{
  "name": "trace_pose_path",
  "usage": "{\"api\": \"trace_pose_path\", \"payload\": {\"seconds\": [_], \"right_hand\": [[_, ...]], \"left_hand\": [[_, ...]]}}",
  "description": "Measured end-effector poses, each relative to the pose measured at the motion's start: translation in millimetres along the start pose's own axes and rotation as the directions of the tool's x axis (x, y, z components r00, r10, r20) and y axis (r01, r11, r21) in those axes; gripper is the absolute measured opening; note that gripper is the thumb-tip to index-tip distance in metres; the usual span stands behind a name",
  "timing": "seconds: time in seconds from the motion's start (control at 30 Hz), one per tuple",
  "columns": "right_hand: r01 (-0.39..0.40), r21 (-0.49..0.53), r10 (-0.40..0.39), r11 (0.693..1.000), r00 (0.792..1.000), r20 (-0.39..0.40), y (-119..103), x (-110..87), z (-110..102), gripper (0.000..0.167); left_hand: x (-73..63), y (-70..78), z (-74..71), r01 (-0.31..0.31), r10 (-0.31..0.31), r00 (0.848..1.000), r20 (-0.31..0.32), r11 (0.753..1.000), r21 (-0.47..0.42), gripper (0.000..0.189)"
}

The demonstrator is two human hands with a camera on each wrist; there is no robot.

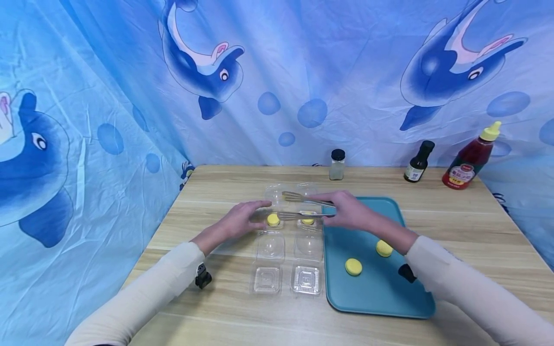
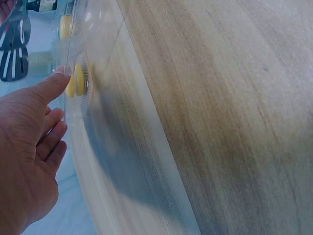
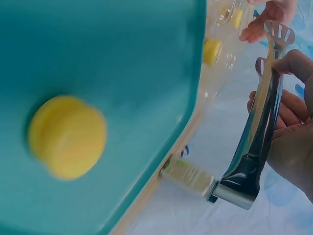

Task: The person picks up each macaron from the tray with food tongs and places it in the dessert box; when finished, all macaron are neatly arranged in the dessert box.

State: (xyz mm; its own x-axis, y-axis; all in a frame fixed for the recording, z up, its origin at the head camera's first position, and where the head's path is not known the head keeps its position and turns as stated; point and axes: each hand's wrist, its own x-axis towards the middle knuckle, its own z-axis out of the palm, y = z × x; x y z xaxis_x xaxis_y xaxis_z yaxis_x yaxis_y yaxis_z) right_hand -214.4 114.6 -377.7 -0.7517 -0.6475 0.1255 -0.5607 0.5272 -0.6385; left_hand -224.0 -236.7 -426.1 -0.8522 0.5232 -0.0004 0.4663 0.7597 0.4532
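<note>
In the head view my right hand (image 1: 346,209) grips metal tongs (image 1: 318,202), their slotted ends spread apart above the plastic boxes with nothing between them. The right wrist view shows my thumb and fingers around the arms of the tongs (image 3: 257,127). My left hand (image 1: 238,220) has its thumb and fingers loosely extended at the left edge of a clear plastic box (image 1: 273,227). In the left wrist view, the thumb tip is right at that box's rim, beside a yellow macaron (image 2: 76,82) inside. Another yellow macaron (image 1: 308,221) sits in the box to the right.
Two more clear boxes, a left one (image 1: 267,279) and a right one (image 1: 306,279), stand open nearer me. A teal tray (image 1: 368,300) holds macarons, one (image 1: 353,267) in front. Behind stand a small jar (image 1: 337,166), a dark bottle (image 1: 418,163) and a red sauce bottle (image 1: 469,161).
</note>
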Motion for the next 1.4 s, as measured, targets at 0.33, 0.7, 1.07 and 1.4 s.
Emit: {"api": "trace_pose_path", "payload": {"seconds": [0.33,0.7,1.07,1.4], "right_hand": [[-0.072,-0.02,0.071,0.997,0.996,-0.051,19,-51.0,-23,0.065],[-0.212,0.004,0.212,0.977,0.977,-0.007,28,-114.3,-41,0.068],[-0.263,-0.029,0.262,0.964,0.965,-0.034,38,-159.7,-51,0.068],[-0.256,-0.088,0.252,0.963,0.966,-0.052,55,-184.8,-52,0.065]], "left_hand": [[1.6,1.7,-0.7,0.004,-0.004,1.0,0.009,1.0,0.001,0.08],[1.7,5.2,-5.6,-0.023,0.022,0.999,0.037,0.999,0.035,0.08],[0.6,4.2,-10.0,-0.014,0.013,1.0,0.019,1.0,0.013,0.081],[-1.4,20.4,-18.1,-0.131,0.127,0.99,-0.064,0.989,-0.063,0.074]]}}
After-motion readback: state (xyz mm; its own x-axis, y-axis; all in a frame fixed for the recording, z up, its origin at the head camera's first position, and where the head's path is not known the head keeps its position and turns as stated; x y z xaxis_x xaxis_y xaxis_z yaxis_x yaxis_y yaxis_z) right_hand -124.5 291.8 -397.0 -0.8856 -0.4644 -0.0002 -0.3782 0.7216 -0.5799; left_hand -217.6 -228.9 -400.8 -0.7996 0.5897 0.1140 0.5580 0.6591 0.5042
